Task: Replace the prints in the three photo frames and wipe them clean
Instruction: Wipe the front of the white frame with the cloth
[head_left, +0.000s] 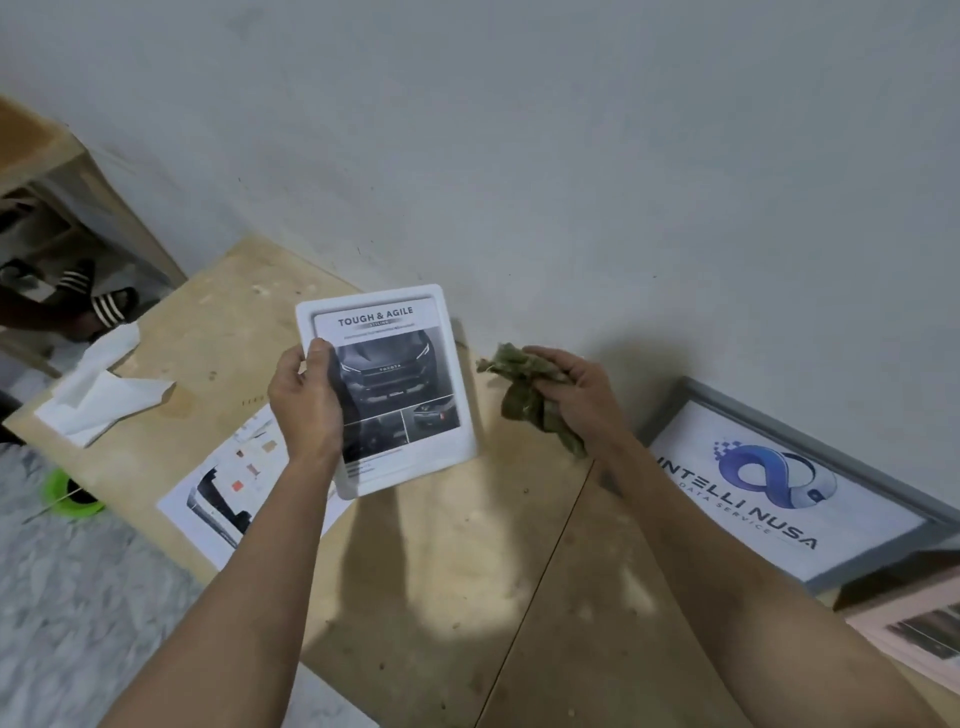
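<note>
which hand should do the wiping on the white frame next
Right. The right hand already grips the green cloth, bunched just beside the white frame. The left hand holds that frame up by its left edge, thumb on the front, so it is busy steadying it.

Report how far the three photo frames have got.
Looks done: the grey frame leaning on the wall holds a logo print. In hand: the left hand holds the white frame, car print already in; the right hand grips a green cloth. Left: wiping it, perhaps the pink frame.
</note>
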